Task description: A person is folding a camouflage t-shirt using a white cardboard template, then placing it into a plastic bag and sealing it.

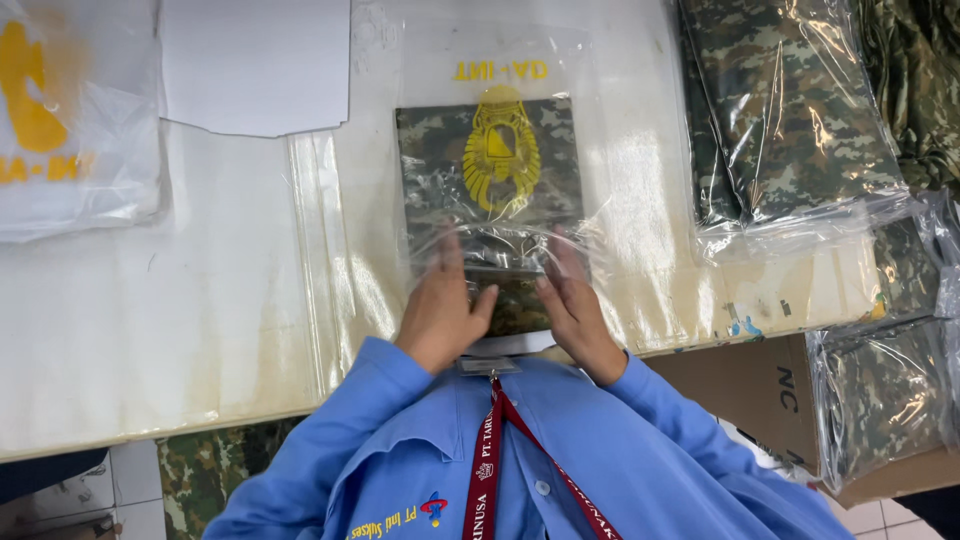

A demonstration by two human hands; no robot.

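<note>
A folded camouflage garment point(440, 170) lies on the white table point(150, 320) inside a clear plastic bag point(430, 70) printed with a yellow emblem. My left hand point(440, 305) and my right hand point(575, 305) are at the bag's near open end, fingers reaching into it and pressing on the garment's near edge. Both hands touch the plastic and the cloth; the fingertips are blurred behind the glossy film. My blue sleeves and a red lanyard fill the bottom of the view.
A stack of bagged camouflage garments point(790, 120) lies at the right, more of them in a cardboard box point(790, 400) below. White paper sheets point(255, 60) and a white bag with yellow print point(60, 120) lie at the upper left. Spare clear bags point(320, 240) lie beside the garment.
</note>
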